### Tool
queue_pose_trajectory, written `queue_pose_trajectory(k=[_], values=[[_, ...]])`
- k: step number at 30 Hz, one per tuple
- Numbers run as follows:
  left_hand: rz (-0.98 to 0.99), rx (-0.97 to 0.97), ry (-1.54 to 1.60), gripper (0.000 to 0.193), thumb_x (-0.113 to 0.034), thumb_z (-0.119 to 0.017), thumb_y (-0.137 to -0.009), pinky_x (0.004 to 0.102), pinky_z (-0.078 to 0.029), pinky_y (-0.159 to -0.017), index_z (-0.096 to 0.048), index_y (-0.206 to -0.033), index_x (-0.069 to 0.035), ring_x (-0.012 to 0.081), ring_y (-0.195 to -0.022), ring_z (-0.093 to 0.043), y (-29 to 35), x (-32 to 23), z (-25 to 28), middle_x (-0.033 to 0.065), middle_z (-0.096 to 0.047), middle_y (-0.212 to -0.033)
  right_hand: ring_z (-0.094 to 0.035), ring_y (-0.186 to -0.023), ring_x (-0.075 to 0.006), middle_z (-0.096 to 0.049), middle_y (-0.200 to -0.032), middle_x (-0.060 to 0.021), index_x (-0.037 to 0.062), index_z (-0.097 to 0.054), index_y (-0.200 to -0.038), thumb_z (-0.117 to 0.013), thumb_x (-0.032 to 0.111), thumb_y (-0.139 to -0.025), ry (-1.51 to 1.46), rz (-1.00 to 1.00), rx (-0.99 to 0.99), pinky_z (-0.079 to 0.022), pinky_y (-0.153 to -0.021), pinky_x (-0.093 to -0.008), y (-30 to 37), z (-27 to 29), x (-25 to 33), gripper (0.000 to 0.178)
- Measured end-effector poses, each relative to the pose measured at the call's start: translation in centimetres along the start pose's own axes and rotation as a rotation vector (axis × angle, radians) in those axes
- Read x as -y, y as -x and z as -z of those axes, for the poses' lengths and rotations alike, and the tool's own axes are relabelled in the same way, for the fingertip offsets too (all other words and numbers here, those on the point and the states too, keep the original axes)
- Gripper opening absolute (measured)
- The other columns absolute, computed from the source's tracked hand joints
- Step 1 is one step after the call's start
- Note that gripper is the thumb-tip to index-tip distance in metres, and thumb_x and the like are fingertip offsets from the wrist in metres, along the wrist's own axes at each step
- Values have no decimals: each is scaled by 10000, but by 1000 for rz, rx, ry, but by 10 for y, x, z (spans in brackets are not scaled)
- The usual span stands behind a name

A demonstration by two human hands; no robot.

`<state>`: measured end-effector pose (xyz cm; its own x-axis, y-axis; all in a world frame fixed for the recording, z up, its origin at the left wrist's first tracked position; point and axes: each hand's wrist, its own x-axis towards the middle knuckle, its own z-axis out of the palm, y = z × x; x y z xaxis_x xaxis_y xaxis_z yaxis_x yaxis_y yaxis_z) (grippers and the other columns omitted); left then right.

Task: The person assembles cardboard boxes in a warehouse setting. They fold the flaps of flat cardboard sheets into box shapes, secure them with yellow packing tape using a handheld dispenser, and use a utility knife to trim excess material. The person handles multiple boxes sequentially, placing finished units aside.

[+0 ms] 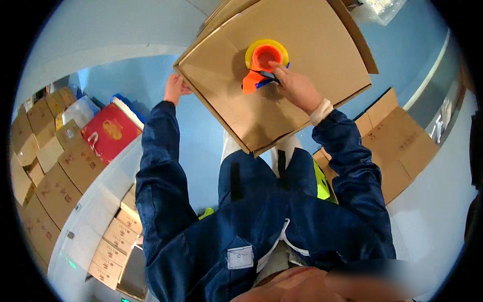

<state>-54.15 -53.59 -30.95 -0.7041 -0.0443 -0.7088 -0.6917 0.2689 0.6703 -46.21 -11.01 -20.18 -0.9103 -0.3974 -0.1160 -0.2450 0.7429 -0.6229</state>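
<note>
A large brown cardboard box (322, 45) lies in front of me, its broad top facing up. On it rests an orange tape dispenser (250, 82) with a yellow roll of tape (271, 42) around its hub. My right hand (301, 91) reaches over the top, its fingers closed on a slim dark tool (266, 75) beside the dispenser; its exact kind is unclear. My left hand (174, 89) grips the box's left edge near the corner, with its fingers curled and partly hidden by the cardboard.
On the left, several stacked brown cartons (55, 194) stand near a red box (111, 132). More small cartons (113, 246) sit at the lower left. An unfolded cardboard sheet (395, 146) leans at the right, and a clear plastic bag (383, 11) lies at the top right.
</note>
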Motion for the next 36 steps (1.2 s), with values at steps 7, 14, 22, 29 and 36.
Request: queue_pose_trajectory(k=[7, 14, 22, 29, 36], values=[[-80, 7, 40, 880, 34, -546, -857, 392, -601, -649, 24, -1487, -195, 281, -857, -645, 23, -28, -1, 222, -237, -1442, -625, -818, -378, -584, -1059, -136, 73, -470, -1071, -558, 65, -811, 86, -64, 39, -524, -668, -458, 22, 12, -26, 275], [-59, 199, -225, 767, 63, -545, -820, 362, -602, -620, -206, -1471, -158, 276, -891, -644, 0, -49, -3, 159, -332, -1400, -618, -854, -380, -580, -1097, -138, 66, -485, -1074, -608, 79, -822, 103, -407, -42, -520, -672, -451, 110, 65, -73, 280], [-436, 130, -705, 657, -111, -608, -837, 300, -599, -657, -306, -1416, -43, 299, -1167, -486, -17, -23, 18, 193, -382, -1347, -567, -722, -193, -579, -836, -105, 16, -525, -1072, -630, 169, -897, -653, -616, -275, -461, -657, -311, 60, 59, 14, 255], [-284, 259, -477, 577, -174, -621, -854, 305, -562, -676, -414, -1379, -50, 257, -1085, -530, -29, -40, 19, 163, -404, -1324, -544, -516, -145, -519, -655, -51, 28, -426, -940, -532, 237, -949, -896, -572, -647, -441, -451, -303, -129, 36, -62, 235], [-511, 272, -831, 583, -222, -637, -855, 401, -419, -946, -421, -1360, -28, 351, -1093, -501, -21, -68, -3, 201, -478, -1196, -593, -610, -226, -564, -807, -125, -8, -437, -1020, -430, 276, -984, -1289, -785, -694, -539, -537, -390, -181, 20, -135, 286]])
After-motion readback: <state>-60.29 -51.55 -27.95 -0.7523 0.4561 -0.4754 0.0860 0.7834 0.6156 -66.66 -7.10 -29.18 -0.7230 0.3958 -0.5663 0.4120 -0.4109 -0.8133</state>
